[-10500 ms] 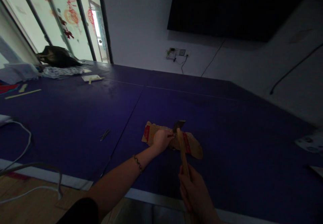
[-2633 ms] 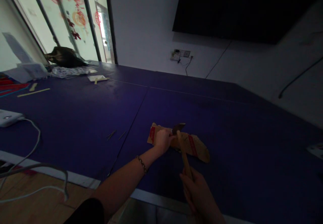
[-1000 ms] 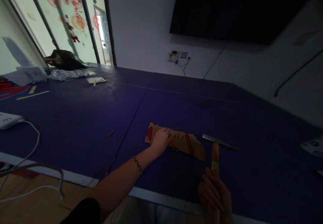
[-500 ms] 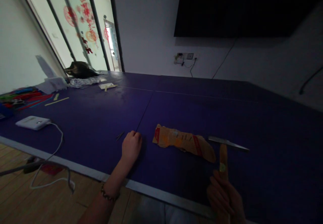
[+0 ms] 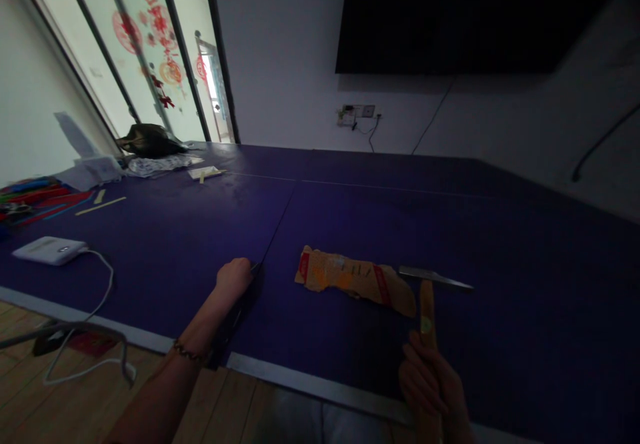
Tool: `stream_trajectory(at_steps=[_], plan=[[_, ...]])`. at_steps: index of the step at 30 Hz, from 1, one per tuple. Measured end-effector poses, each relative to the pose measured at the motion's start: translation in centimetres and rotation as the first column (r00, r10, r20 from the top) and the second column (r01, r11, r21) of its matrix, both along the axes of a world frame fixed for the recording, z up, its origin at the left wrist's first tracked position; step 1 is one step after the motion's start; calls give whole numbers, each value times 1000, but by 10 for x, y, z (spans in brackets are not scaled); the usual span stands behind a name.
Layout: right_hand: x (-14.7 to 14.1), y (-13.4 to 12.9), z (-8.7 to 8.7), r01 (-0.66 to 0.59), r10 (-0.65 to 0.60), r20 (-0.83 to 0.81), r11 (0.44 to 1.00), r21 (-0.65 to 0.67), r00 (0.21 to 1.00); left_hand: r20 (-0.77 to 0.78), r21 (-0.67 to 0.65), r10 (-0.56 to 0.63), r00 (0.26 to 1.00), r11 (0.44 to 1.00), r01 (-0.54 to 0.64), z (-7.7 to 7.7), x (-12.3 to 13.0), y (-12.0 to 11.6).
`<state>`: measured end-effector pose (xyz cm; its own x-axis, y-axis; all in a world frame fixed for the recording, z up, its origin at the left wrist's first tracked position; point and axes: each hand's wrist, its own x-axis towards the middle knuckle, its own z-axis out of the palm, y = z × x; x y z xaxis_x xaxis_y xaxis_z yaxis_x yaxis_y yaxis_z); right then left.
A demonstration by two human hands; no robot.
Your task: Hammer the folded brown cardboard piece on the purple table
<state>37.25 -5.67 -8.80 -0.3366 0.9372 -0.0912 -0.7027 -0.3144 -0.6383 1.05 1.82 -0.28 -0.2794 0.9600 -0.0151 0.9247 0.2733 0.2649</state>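
Note:
My right hand [image 5: 433, 384] is wrapped round the wooden handle of a hammer [image 5: 427, 301], held upright with its narrow metal head at the top. Left of the hammer head lies a torn strip of brown cardboard [image 5: 357, 277] with red bands and several thin dark nails on it. My left hand [image 5: 235, 277], wearing a beaded bracelet [image 5: 189, 351], is closed low over the purple table [image 5: 310, 224] beside its seam. A thin nail [image 5: 255, 267] pokes out at its fingertips; how many it holds is hidden.
A white power bank [image 5: 50, 251] with a white cable [image 5: 107, 284] lies at the left front. Farther back are coloured strips [image 5: 45, 197], crumpled plastic [image 5: 160, 164] and a dark bag [image 5: 150, 141]. A large black screen [image 5: 450, 17] hangs on the wall.
My left hand has shifted left to where small nails lay on the table, and a nail now shows at its fingers. The right hand still grips the hammer. The view has turned slightly.

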Motion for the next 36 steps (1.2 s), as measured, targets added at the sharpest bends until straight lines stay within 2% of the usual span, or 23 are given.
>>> stream_trajectory(at_steps=[3, 5, 7, 9, 12, 14, 17, 22, 29, 36], plan=[[-4, -1, 0, -2, 2, -3, 1000, -11, 1000, 101, 81, -112, 989, 991, 104, 7, 15, 13], [-9, -2, 0, 14, -14, -5, 999, -29, 1000, 210, 166, -224, 952, 968, 191, 7, 36, 21], [-13, -3, 2, 40, -40, 3, 998, -48, 999, 395, 296, -360, 845, 921, 254, 3, 64, 28], [-17, -2, 3, 22, -21, 27, 999, -50, 999, 486, 387, -443, 753, 882, 268, -6, 93, 35], [-19, 0, 6, -52, 54, 53, 998, -34, 997, 512, 426, -462, 724, 868, 253, -20, 128, 45], [-18, 2, 7, -86, 88, 54, 995, -41, 995, 517, 423, -461, 721, 870, 253, -27, 140, 52], [-16, 3, 7, -110, 113, 58, 993, -53, 992, 516, 419, -466, 719, 869, 263, -32, 147, 58], [-15, 1, 7, -94, 97, 70, 994, -46, 993, 458, 413, -474, 752, 863, 292, -35, 143, 53], [-11, 2, 4, -197, 198, 14, 980, -14, 980, 407, 408, -505, 761, 846, 343, -39, 144, 50], [-10, 0, 0, -157, 156, -35, 987, -35, 987, 365, 432, -532, 764, 824, 368, -41, 142, 52]])
